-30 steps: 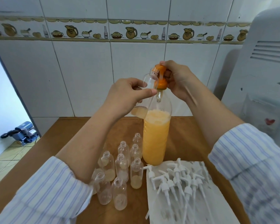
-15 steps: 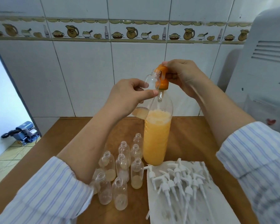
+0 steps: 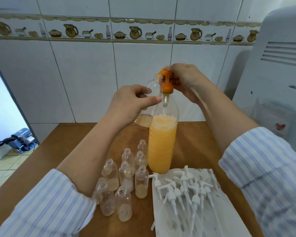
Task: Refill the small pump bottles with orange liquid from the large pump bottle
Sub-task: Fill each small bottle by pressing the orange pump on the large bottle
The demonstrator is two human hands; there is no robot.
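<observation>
A large clear bottle (image 3: 161, 142) of orange liquid stands upright on the wooden table (image 3: 195, 147). My right hand (image 3: 186, 81) grips its orange pump head (image 3: 166, 77), which sits raised above the collar. My left hand (image 3: 132, 103) holds a small clear bottle (image 3: 152, 89) tilted, its open neck right under the pump's spout; a little pale liquid lies in its bottom. Several small open bottles (image 3: 125, 178) stand in a cluster on the table below, some with a little liquid in them.
Several white pump tops (image 3: 183, 187) lie on a white paper sheet (image 3: 212, 219) at the front right. A white appliance (image 3: 277, 82) stands at the right. Tiled wall behind the table. At the far left, a blue machine (image 3: 19, 139) sits on the floor.
The orange pump head was pressed down half a second ago and has risen again under my right hand. My left hand keeps the small bottle at the spout.
</observation>
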